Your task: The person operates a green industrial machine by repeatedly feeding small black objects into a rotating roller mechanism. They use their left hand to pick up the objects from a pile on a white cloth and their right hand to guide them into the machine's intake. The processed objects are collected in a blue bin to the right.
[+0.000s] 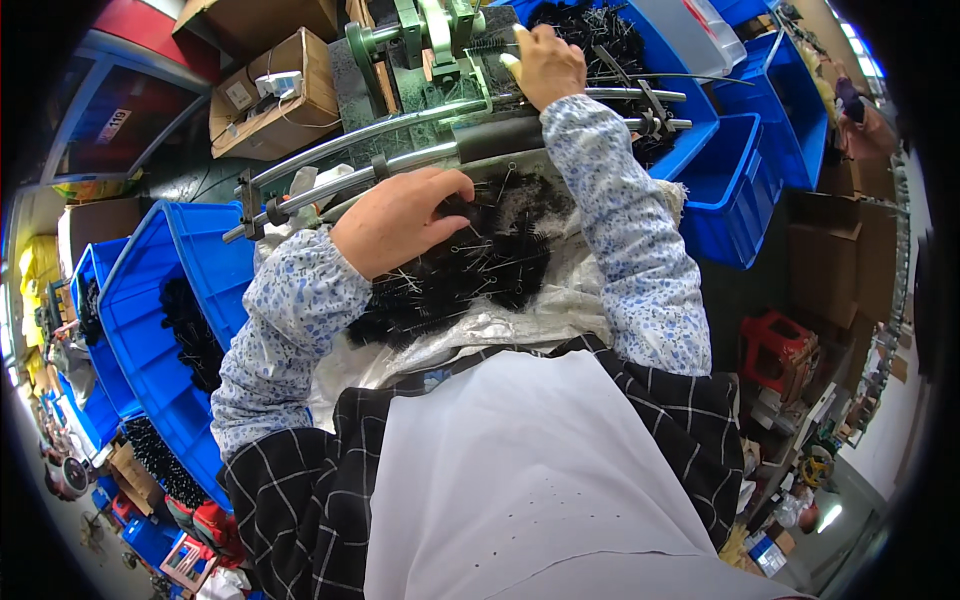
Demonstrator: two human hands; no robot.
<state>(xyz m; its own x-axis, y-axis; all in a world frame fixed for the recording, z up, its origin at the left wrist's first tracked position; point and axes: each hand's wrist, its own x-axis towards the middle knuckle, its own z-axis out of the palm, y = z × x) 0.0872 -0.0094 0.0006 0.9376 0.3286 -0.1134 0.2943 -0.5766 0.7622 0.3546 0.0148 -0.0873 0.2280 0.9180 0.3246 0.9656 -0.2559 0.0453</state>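
A pile of small black-bristled twisted-wire brushes (500,262) lies on a white woven sack (470,332) across my lap. My left hand (405,220) rests at the pile's upper left, thumb and curled fingers apart, with dark bristles showing between them. Up at the green bench machine (437,40), my right hand (550,68) has a slim wire brush (488,44) pinched between thumb and finger, pale covers on those fingertips. The brush points left toward the machine's rollers. Patterned sleeves cover both forearms.
Two metal rails (410,160) cross between the lap and the machine. Blue bins with black brushes stand at left (150,300) and upper right (665,75); another blue bin (735,190) sits at right. An opened cardboard box (285,105) is left of the machine. A red stool (778,350) stands lower right.
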